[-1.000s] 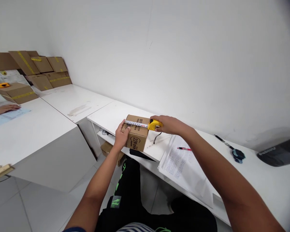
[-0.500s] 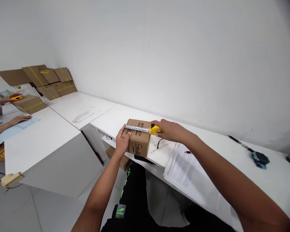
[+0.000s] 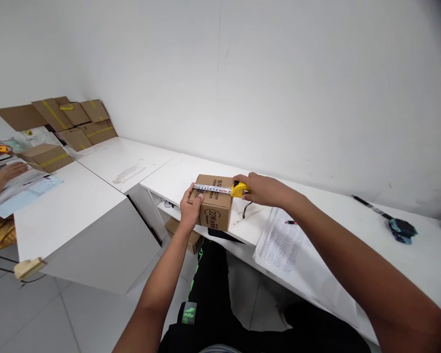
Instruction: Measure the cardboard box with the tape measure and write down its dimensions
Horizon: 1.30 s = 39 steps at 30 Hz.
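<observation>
My left hand (image 3: 191,208) is clamped on the near left corner of a small cardboard box (image 3: 220,208), which sits on the white bench (image 3: 180,171). I have its thumb on the top face, just on the near side of the steel tape blade (image 3: 213,189), and the fingers along the left side, by the blade's outer end. The blade lies across the box's top. My right hand (image 3: 262,190) is closed around the yellow tape measure case (image 3: 239,189), thumb and fingers gripping it at the box's right edge, so the box lies between my two hands. Nearer me, right of the box, are printed sheets (image 3: 281,245) and a red pen (image 3: 290,222).
</observation>
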### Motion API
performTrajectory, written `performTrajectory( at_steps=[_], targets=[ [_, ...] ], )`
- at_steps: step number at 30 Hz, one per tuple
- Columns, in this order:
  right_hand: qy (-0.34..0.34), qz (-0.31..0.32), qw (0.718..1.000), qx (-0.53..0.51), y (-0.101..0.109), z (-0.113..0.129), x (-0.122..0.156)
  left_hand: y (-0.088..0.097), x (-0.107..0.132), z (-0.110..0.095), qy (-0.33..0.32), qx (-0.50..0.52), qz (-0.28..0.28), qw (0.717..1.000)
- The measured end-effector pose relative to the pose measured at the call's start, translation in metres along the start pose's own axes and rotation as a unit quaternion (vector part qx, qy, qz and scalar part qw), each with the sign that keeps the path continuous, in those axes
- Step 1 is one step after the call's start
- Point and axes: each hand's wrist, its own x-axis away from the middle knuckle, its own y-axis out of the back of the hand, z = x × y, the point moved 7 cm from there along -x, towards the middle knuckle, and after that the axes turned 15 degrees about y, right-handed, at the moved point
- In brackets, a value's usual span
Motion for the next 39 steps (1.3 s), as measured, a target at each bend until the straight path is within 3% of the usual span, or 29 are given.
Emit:
performTrajectory(
  at_steps=[10, 17, 20, 22, 23, 24, 25, 26, 27, 28, 30, 32, 35, 37, 39],
  targets=[
    [0.022, 0.0, 1.0, 0.011, 0.011, 0.008, 0.0, 0.003, 0.0, -0.01, -0.015, -0.007, 0.036, 0.999],
    [0.066, -0.114, 0.991, 0.017, 0.019, 0.014, 0.022, 0.003, 0.001, -0.015, -0.006, -0.025, 0.046, 0.999],
    [0.074, -0.218, 0.973, -0.004, 0.013, 0.015, 0.055, 0.006, 0.013, -0.032, -0.061, -0.09, -0.031, 0.994],
    [0.086, -0.306, 0.947, -0.047, -0.001, 0.021, 0.087, 0.01, 0.04, -0.047, -0.168, -0.12, -0.129, 0.97],
    [0.095, -0.352, 0.928, -0.069, -0.011, 0.025, 0.104, 0.009, 0.057, -0.05, -0.217, -0.112, -0.145, 0.959],
    [0.105, -0.395, 0.909, -0.078, -0.022, 0.032, 0.12, 0.006, 0.073, -0.048, -0.243, -0.085, -0.13, 0.957],
    [0.117, -0.426, 0.894, -0.076, -0.036, 0.04, 0.134, 0.0, 0.087, -0.04, -0.24, -0.049, -0.08, 0.966],
    [0.131, -0.458, 0.878, -0.054, -0.05, 0.051, 0.147, -0.009, 0.1, -0.026, -0.202, -0.003, -0.003, 0.979],
    [0.141, -0.485, 0.863, -0.028, -0.064, 0.062, 0.157, -0.028, 0.112, -0.007, -0.125, 0.024, 0.123, 0.984],
    [0.144, -0.503, 0.852, -0.004, -0.077, 0.072, 0.164, -0.049, 0.13, 0.013, -0.038, 0.039, 0.254, 0.966],
    [0.124, -0.527, 0.84, 0.023, -0.1, 0.086, 0.174, -0.076, 0.166, 0.049, 0.086, 0.043, 0.393, 0.914],
    [0.092, -0.52, 0.849, -0.002, -0.117, 0.088, 0.179, -0.09, 0.184, 0.075, 0.165, 0.031, 0.424, 0.89],
    [0.094, -0.449, 0.888, -0.047, -0.127, 0.072, 0.183, -0.098, 0.18, 0.09, 0.203, 0.025, 0.4, 0.893],
    [0.079, -0.421, 0.903, -0.018, -0.119, 0.043, 0.192, -0.103, 0.174, 0.084, 0.191, 0.008, 0.422, 0.886],
    [-0.019, -0.427, 0.904, 0.022, -0.101, -0.01, 0.205, -0.11, 0.172, 0.073, 0.177, -0.03, 0.47, 0.864]
  ],
)
